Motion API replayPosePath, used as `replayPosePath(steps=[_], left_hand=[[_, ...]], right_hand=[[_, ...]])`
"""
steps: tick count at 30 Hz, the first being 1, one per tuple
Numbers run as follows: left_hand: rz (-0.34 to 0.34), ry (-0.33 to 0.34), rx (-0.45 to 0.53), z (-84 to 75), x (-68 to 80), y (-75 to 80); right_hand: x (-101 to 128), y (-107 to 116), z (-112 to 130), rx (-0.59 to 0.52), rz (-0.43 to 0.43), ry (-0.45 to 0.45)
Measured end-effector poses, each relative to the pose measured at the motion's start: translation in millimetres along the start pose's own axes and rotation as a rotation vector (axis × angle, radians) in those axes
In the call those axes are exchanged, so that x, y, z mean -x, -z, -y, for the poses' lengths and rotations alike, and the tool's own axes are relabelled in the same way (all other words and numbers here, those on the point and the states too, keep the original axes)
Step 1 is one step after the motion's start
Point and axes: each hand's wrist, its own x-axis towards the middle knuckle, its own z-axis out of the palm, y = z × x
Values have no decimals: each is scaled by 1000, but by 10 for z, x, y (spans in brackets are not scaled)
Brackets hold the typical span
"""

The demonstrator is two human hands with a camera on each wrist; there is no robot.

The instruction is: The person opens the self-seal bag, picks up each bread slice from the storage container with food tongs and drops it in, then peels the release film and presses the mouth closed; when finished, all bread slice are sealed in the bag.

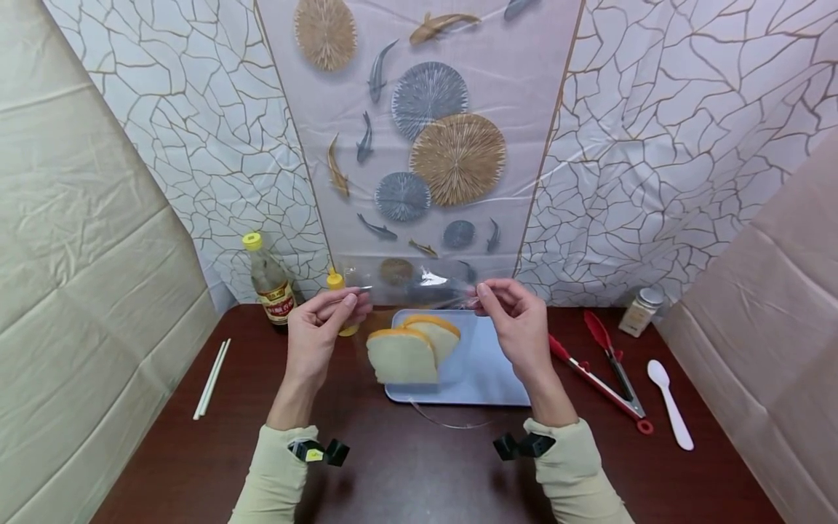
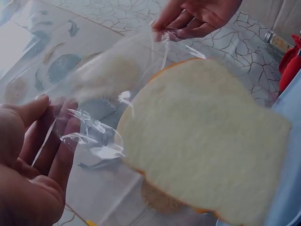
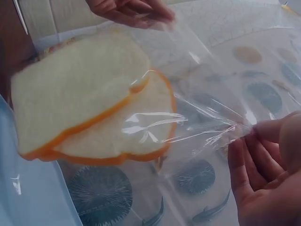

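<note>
Both hands hold up a clear plastic bag (image 1: pixel 425 284) by its upper edge, spread between them. My left hand (image 1: pixel 327 320) pinches one corner between thumb and fingers. On the other side my right hand (image 1: pixel 517 320) pinches gathered film, which creases toward its fingertips in the right wrist view. Two bread slices (image 1: pixel 402 356) with orange crusts overlap below the hands, over the left part of a light blue tray (image 1: pixel 487 364). Shiny film crosses the rear slice (image 3: pixel 127 136) in the right wrist view; whether both slices are inside the bag I cannot tell.
A yellow-capped sauce bottle (image 1: pixel 275 291) and a yellow squeeze bottle (image 1: pixel 335 280) stand at the back left, with chopsticks (image 1: pixel 212 378) nearer. On the right are red tongs (image 1: pixel 605 386), a white spoon (image 1: pixel 671 404) and a seasoning jar (image 1: pixel 641 313). Patterned cloth (image 1: pixel 458 233) hangs behind.
</note>
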Motion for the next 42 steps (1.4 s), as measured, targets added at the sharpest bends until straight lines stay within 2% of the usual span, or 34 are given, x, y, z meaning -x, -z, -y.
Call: replayPosePath(steps=[5,9,21,35,42], left_hand=[[-2,47,54,6,5,6],[-15,65,56,8,1,10],[93,7,161,44,-8,109],[95,70,143,2,15,95],[91,43,102,-33,16,70]], right_hand=[[-9,0,-56,-30,22,15],[-17,22,-82,-50,55,23],[-25,73,-127,-90,107,22],[-46,146,-241,-200,163,19],[-53,166,-245,-229,209,18]])
